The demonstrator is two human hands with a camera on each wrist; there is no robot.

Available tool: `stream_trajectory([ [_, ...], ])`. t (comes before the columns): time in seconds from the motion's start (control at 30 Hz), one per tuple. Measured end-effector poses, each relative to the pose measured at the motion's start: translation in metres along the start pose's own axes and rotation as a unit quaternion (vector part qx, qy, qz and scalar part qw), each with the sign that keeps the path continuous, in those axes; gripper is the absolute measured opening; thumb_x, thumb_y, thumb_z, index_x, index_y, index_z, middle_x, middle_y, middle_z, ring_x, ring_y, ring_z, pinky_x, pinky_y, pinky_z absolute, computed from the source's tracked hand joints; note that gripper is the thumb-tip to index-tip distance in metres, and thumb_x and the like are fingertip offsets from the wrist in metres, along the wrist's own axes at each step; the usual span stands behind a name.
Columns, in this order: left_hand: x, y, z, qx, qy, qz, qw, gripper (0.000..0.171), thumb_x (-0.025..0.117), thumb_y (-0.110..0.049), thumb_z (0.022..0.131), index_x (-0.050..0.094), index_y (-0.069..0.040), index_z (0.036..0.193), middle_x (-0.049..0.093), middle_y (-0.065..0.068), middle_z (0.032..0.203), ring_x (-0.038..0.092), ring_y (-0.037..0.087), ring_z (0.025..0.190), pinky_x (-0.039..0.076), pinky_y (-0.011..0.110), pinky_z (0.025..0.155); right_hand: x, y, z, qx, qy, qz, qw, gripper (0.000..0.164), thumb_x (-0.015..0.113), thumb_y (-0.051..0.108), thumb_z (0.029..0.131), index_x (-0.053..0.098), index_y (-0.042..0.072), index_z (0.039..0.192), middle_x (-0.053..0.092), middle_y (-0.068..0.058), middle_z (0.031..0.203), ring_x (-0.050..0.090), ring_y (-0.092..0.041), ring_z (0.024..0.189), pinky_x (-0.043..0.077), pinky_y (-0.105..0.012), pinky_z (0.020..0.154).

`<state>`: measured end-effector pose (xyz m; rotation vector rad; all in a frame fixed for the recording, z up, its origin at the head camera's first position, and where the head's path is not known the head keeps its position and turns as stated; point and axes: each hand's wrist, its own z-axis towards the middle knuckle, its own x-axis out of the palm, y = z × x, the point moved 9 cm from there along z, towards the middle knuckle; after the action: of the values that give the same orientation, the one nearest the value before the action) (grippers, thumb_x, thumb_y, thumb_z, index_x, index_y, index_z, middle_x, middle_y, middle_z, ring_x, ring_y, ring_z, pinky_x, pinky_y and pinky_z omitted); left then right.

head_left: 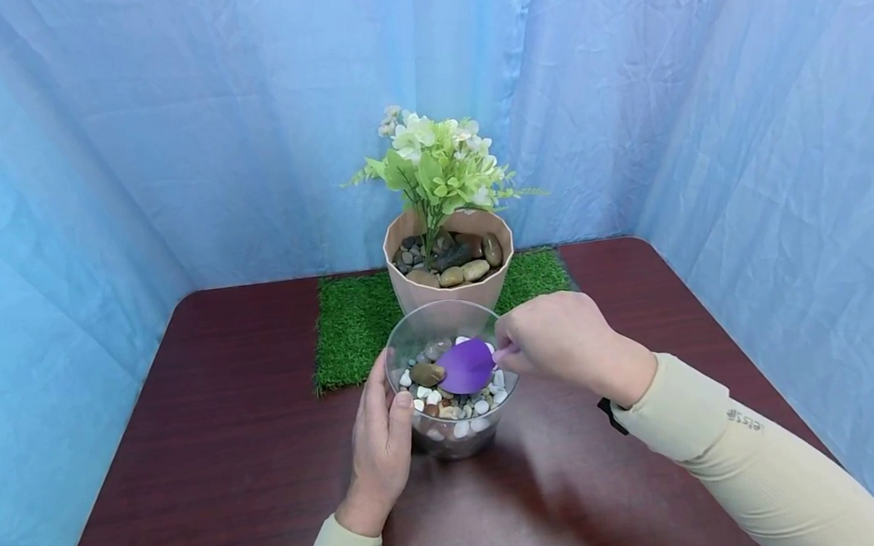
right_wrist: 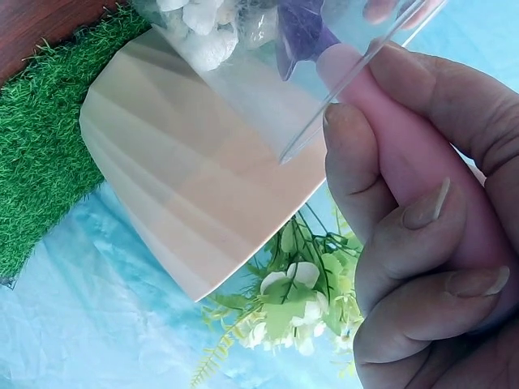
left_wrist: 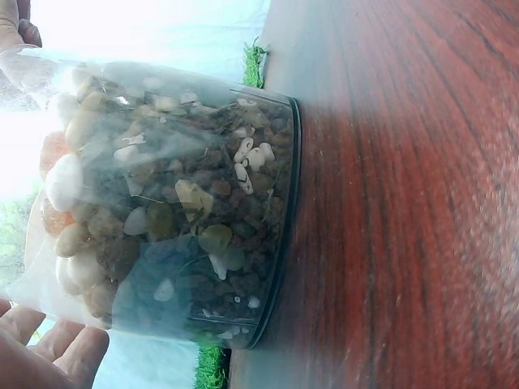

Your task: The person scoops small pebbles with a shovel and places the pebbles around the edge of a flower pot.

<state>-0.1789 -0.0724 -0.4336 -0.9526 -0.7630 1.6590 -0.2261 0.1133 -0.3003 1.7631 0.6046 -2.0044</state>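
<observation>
A clear round container (head_left: 448,451) full of pebbles stands on the table. My left hand (head_left: 382,435) holds its left side, with the thumb at the near rim and the fingers along the outer wall. In my right hand (head_left: 564,336) is a small trowel with a purple blade (head_left: 467,367) and a pink handle (right_wrist: 418,154), the fingers wrapped round that handle. The blade lies inside the container, low over white pebbles (head_left: 481,406), its tip beside a flat brown stone (head_left: 427,375). Through the wall, the left wrist view shows mixed stones down to the base.
Right behind the container is a beige flowerpot (head_left: 449,293) with larger stones and a white-flowered plant (head_left: 438,160). It stands on a green turf mat (head_left: 350,332). The dark red wooden table (head_left: 215,453) reaches back to blue curtains (head_left: 308,130), which also hang at both sides.
</observation>
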Motion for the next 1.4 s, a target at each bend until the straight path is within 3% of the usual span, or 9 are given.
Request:
stream_trajectory([
  [0.17,0.0,0.001,0.0,0.001,-0.001,0.001,1.0,0.063,0.046,-0.011,0.109,0.025,-0.024,0.167,0.038,0.007,0.165,0.048,0.03,0.145,0.042,0.028,0.118,0.0,0.003,0.001,-0.002,-0.004,-0.007,1.0,0.047,0.074,0.022,0.084,0.035,0.025,0.058,0.018,0.011,0.059,0.024,-0.009,0.054,0.025,-0.029,0.042],
  [0.5,0.001,0.001,0.0,-0.002,0.0,0.002,1.0,0.061,0.045,-0.014,0.11,0.025,-0.023,0.167,0.038,0.008,0.165,0.047,0.03,0.146,0.04,0.024,0.118,0.008,0.009,0.007,0.005,0.014,0.001,1.0,0.051,0.072,0.02,0.083,0.028,0.026,0.058,0.016,0.012,0.059,0.02,-0.009,0.056,0.016,-0.028,0.044],
  [0.73,0.001,0.001,0.0,0.0,-0.001,0.005,1.0,0.061,0.045,-0.014,0.11,0.025,-0.022,0.167,0.038,0.008,0.165,0.047,0.03,0.147,0.04,0.024,0.119,0.017,0.009,0.009,0.019,0.033,0.018,0.999,0.049,0.073,0.025,0.085,0.033,0.027,0.058,0.02,0.012,0.059,0.022,-0.009,0.055,0.017,-0.028,0.045],
  [0.9,0.001,0.0,0.0,0.001,0.0,0.003,1.0,0.061,0.045,-0.013,0.11,0.025,-0.023,0.166,0.039,0.008,0.165,0.047,0.029,0.147,0.042,0.032,0.119,0.023,0.009,0.011,0.035,0.047,0.039,0.998,0.04,0.073,0.03,0.089,0.048,0.03,0.058,0.034,0.013,0.056,0.033,-0.009,0.052,0.028,-0.03,0.041],
  [1.2,0.0,-0.002,0.001,0.007,-0.003,0.001,1.0,0.06,0.046,-0.01,0.108,0.028,-0.012,0.166,0.04,0.007,0.165,0.048,0.029,0.146,0.043,0.037,0.119,0.024,0.006,0.008,0.049,0.044,0.06,0.996,0.033,0.072,0.034,0.091,0.056,0.032,0.061,0.043,0.014,0.056,0.04,-0.009,0.051,0.033,-0.031,0.04],
  [1.4,0.0,-0.001,0.001,0.001,-0.004,0.002,1.0,0.062,0.047,-0.008,0.108,0.028,-0.015,0.166,0.04,0.007,0.164,0.048,0.026,0.146,0.044,0.038,0.118,0.025,0.006,0.008,0.052,0.033,0.075,0.995,0.026,0.073,0.038,0.093,0.064,0.034,0.068,0.047,0.016,0.057,0.043,-0.008,0.05,0.034,-0.032,0.04],
])
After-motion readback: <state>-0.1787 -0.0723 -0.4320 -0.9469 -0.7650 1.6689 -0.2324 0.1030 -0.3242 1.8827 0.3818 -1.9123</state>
